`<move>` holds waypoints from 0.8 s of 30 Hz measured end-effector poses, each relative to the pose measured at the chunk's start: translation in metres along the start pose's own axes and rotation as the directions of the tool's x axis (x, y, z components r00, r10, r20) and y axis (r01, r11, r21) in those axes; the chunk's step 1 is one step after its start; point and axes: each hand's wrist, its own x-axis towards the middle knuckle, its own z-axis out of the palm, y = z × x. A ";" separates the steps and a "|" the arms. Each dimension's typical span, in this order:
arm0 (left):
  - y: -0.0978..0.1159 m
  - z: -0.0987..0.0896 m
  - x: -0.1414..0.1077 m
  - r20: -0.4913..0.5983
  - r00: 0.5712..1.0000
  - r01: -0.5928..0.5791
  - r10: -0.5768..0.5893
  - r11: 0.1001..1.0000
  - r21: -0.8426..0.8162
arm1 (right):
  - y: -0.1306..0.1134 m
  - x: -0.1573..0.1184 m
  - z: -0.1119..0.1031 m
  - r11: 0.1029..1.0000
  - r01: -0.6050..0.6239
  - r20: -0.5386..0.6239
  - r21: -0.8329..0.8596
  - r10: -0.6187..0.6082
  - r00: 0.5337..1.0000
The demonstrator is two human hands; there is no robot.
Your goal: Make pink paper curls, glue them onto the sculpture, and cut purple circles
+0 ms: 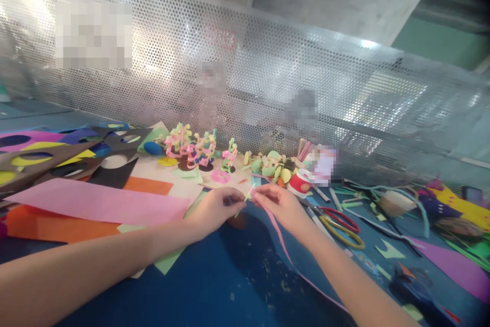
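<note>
Both my hands meet near the middle of the blue table. Between finger and thumb, my left hand pinches a thin pale green stick, which stands at a slant. Close beside it on the right, my right hand holds the end of a long pink strip. The strip hangs from those fingers and runs down beside the right forearm. Where stick and strip come together, the fingertips hide part of both. Small curled paper figures in pink, yellow and green stand behind my left hand.
Pink sheet and orange sheet lie at left. Red-handled scissors, yellow-handled scissors, a red and white tub and paper scraps are at right. A perforated metal panel rises behind the table.
</note>
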 end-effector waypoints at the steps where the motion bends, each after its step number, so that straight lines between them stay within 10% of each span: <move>1: 0.000 0.000 0.000 0.002 1.000 0.005 -0.005 1.000 -0.001 | 0.000 0.000 0.000 1.000 0.003 -0.001 0.003 -0.003 1.000; 24: 0.001 0.003 -0.001 0.045 0.999 -0.014 0.017 0.997 -0.071 | -0.004 -0.003 0.003 0.994 0.082 -0.028 -0.078 -0.085 0.996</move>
